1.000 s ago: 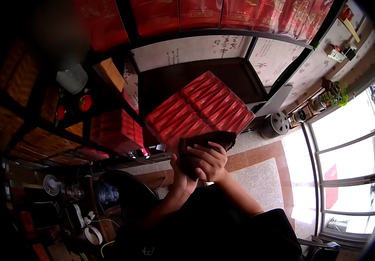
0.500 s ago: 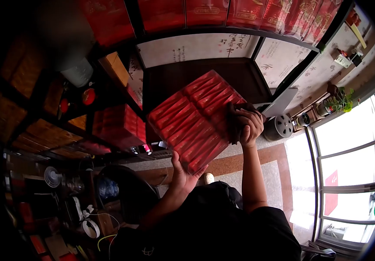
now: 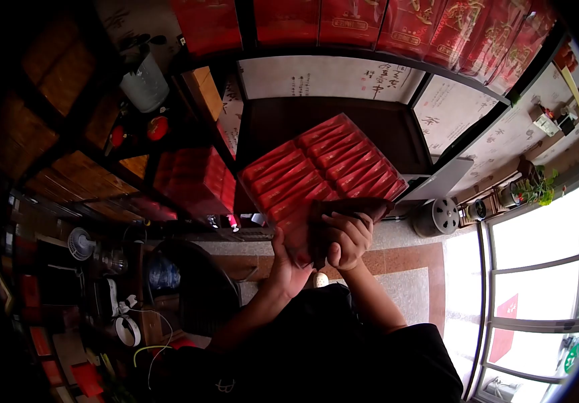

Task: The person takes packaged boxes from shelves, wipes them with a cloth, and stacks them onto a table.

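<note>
Left hand (image 3: pixel 291 272), thumb (image 3: pixel 278 247) raised; right hand (image 3: pixel 348 242), fingers (image 3: pixel 353 232) curled

One head-worn wide-angle camera looks forward and down, close above the fingers (image 3: pixel 348 236)

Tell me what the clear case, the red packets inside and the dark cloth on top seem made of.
Clear case: probably rigid, glossy plastic; it is see-through, with crisp straight edges.
Red packets: perhaps foil or plastic film, slightly shiny, judging by their creased, light-catching faces; coated paper is possible.
Dark cloth: likely matte woven fabric, as it drapes softly; fibre unclear.
</note>
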Motion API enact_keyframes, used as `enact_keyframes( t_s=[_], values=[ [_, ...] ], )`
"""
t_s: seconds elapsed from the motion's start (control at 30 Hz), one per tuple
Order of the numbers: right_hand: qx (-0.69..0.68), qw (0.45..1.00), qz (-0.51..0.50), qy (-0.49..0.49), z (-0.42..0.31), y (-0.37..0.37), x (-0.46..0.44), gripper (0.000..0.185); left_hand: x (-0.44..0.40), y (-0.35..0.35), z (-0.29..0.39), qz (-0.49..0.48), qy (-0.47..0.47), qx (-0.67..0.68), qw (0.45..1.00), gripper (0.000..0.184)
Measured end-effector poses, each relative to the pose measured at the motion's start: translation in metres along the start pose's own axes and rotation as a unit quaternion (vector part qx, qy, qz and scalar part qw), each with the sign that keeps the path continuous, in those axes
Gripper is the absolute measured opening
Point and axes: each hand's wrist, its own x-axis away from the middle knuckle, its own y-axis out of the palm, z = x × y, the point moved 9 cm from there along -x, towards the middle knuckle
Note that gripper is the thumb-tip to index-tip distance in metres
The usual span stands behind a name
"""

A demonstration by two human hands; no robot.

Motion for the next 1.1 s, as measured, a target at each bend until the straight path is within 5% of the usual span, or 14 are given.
enact_keyframes(
  t_s=[0.1,0.17,0.23,0.27,0.37,0.43,0.5,0.83,0.93,1.1],
  values=[
    [-0.044,0.998,-0.028,-0.047,-0.037,0.009,0.005,0.038,0.005,-0.006,0.005,0.059,0.028,-0.028,0.997,0.083],
    [-0.073,0.994,-0.036,-0.074,-0.053,0.011,0.002,0.037,-0.002,-0.022,-0.005,-0.037,0.02,0.107,0.993,0.077],
    [-0.088,0.991,-0.04,-0.097,-0.05,0.01,0.001,0.035,-0.012,-0.044,-0.024,-0.233,-0.065,0.398,0.885,0.071],
    [-0.1,0.987,-0.046,-0.12,-0.048,0.009,0.0,0.032,-0.012,-0.042,-0.026,-0.26,-0.077,0.417,0.867,0.068],
    [-0.08,0.988,-0.052,-0.122,-0.026,0.004,-0.004,0.033,-0.002,0.008,0.001,-0.056,0.031,0.081,0.995,0.069],
    [-0.066,0.989,-0.051,-0.12,-0.007,-0.005,-0.007,0.034,0.0,0.002,0.009,0.037,0.103,-0.012,0.994,0.069],
    [-0.037,0.994,-0.053,-0.091,0.02,-0.011,-0.009,0.041,-0.001,-0.011,0.001,0.081,0.074,-0.012,0.994,0.081],
    [-0.03,0.998,-0.04,0.03,0.109,-0.041,-0.015,0.037,-0.002,-0.049,-0.01,0.053,0.148,-0.015,0.988,0.081],
    [0.003,0.982,-0.187,0.013,0.077,-0.023,-0.011,0.028,0.005,-0.037,-0.008,0.034,0.181,-0.01,0.983,0.078],
    [-0.042,0.915,-0.398,-0.056,-0.005,0.001,-0.005,0.058,0.019,-0.019,-0.007,0.027,0.267,-0.067,0.961,0.085]
  ],
)
